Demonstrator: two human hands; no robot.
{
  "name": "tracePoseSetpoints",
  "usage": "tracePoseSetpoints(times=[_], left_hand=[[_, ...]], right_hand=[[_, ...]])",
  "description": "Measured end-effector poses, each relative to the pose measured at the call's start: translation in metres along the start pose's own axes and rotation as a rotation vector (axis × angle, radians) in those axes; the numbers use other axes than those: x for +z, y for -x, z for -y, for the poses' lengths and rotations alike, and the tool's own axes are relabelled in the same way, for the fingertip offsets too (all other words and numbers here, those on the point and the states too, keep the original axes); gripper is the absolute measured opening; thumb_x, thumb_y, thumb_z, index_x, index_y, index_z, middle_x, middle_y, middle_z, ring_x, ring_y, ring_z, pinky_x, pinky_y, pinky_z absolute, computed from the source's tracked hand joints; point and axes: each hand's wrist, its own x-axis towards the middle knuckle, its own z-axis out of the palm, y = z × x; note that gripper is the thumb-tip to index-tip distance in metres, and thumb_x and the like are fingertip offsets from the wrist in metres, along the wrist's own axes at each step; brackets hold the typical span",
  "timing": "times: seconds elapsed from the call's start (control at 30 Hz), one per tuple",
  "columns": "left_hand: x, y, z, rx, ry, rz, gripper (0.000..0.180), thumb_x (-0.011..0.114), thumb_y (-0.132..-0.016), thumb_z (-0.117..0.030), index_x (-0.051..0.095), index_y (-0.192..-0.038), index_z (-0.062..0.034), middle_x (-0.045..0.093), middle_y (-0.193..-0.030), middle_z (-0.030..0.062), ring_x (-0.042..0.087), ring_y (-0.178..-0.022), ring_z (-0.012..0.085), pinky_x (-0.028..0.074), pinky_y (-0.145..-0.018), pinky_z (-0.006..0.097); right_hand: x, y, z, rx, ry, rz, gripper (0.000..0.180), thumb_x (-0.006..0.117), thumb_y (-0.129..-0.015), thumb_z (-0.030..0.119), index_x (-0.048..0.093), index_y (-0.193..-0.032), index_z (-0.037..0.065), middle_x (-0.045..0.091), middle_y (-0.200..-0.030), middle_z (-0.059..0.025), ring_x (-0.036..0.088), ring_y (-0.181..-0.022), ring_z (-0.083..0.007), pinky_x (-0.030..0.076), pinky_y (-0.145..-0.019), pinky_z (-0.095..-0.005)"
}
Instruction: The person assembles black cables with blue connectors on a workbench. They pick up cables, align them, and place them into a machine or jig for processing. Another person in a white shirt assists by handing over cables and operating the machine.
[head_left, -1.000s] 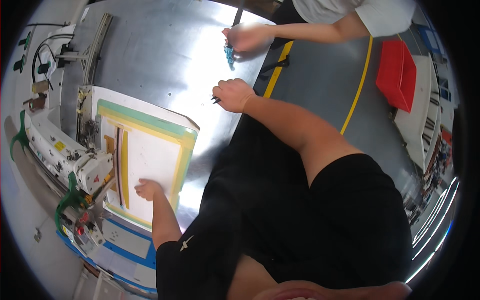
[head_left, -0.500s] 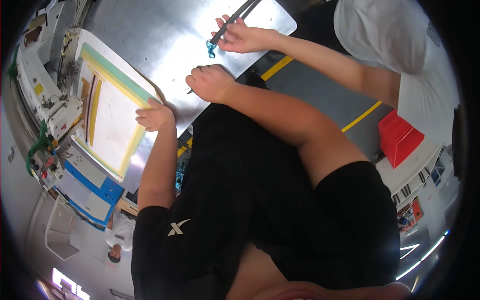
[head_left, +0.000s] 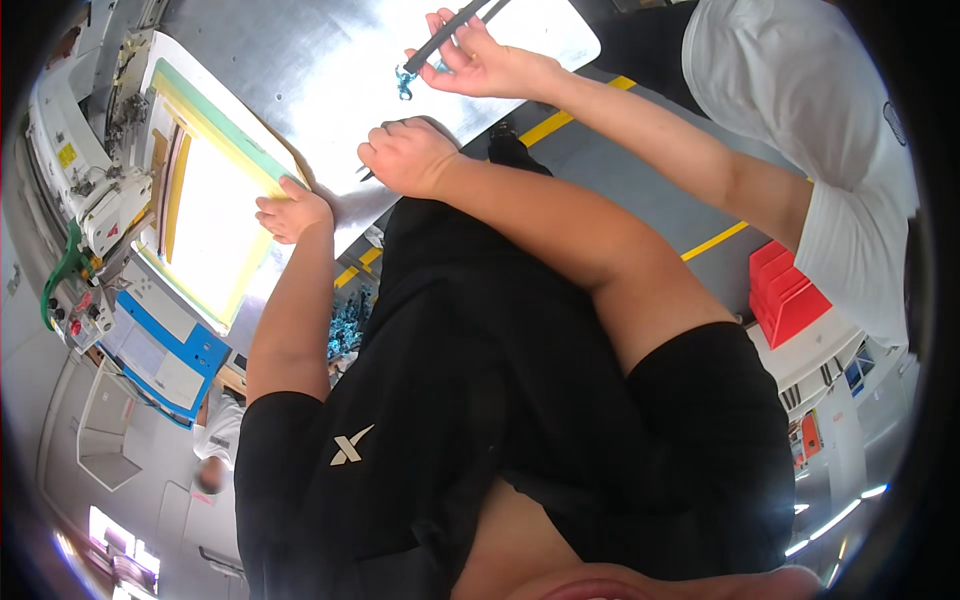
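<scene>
My left hand [head_left: 293,212] lies on the near edge of a flat white sewing template [head_left: 215,230], its fingers stretched out and apart. Green and yellow tape borders the template. My right hand [head_left: 408,157] is closed in a fist over the shiny metal table. From it pokes the thin dark tip of a pointed tool [head_left: 366,175]; the rest is hidden, so its kind does not show. Just beyond, another person's hand [head_left: 478,62] holds long black strips [head_left: 440,38], with a shiny blue tangled clump [head_left: 404,84] at their lower end.
A sewing machine [head_left: 110,215] with a green part stands left of the template. A blue-and-white panel [head_left: 165,345] is below it. The metal table [head_left: 240,50] ends near my body. A blue pile [head_left: 348,325] sits below its edge. Red bins [head_left: 785,295] stand at right.
The whole scene has shifted slightly left and up in the view. My hands keep their places on the template and over the table. The other person's hand still holds the black strips.
</scene>
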Motion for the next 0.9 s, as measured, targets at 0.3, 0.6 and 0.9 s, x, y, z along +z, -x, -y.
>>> tracePoseSetpoints(times=[0.3, 0.6, 0.9], left_hand=[[-0.001, 0.0, -0.001, -0.016, 0.0, 0.029, 0.079, 0.039, -0.101, -0.065, 0.035, -0.152, -0.0041, 0.037, -0.157, 0.0291, 0.034, -0.148, 0.0408, 0.026, -0.118, 0.056], [-0.01, 0.002, -0.006, -0.038, 0.023, 0.08, 0.081, 0.04, -0.101, -0.064, 0.034, -0.155, -0.0029, 0.034, -0.16, 0.0295, 0.029, -0.152, 0.0402, 0.021, -0.121, 0.056], [-0.009, 0.002, -0.006, -0.034, 0.03, 0.072, 0.08, 0.042, -0.101, -0.062, 0.033, -0.155, -0.0033, 0.033, -0.16, 0.0297, 0.028, -0.152, 0.0407, 0.02, -0.122, 0.056]], right_hand=[[-0.002, 0.0, 0.0, -0.009, 0.01, 0.051, 0.008, 0.064, -0.081, 0.021, 0.06, -0.081, 0.014, 0.061, -0.077, -0.0025, 0.066, -0.071, -0.021, 0.051, -0.065, -0.0375], [-0.002, -0.001, 0.001, -0.007, 0.005, 0.038, 0.008, 0.065, -0.079, 0.02, 0.059, -0.079, 0.014, 0.059, -0.076, -0.0024, 0.066, -0.069, -0.021, 0.051, -0.063, -0.0373], [0.0, -0.001, 0.001, -0.005, 0.009, 0.057, 0.008, 0.064, -0.079, 0.02, 0.059, -0.079, 0.014, 0.059, -0.076, -0.003, 0.066, -0.069, -0.0213, 0.051, -0.063, -0.0376]])
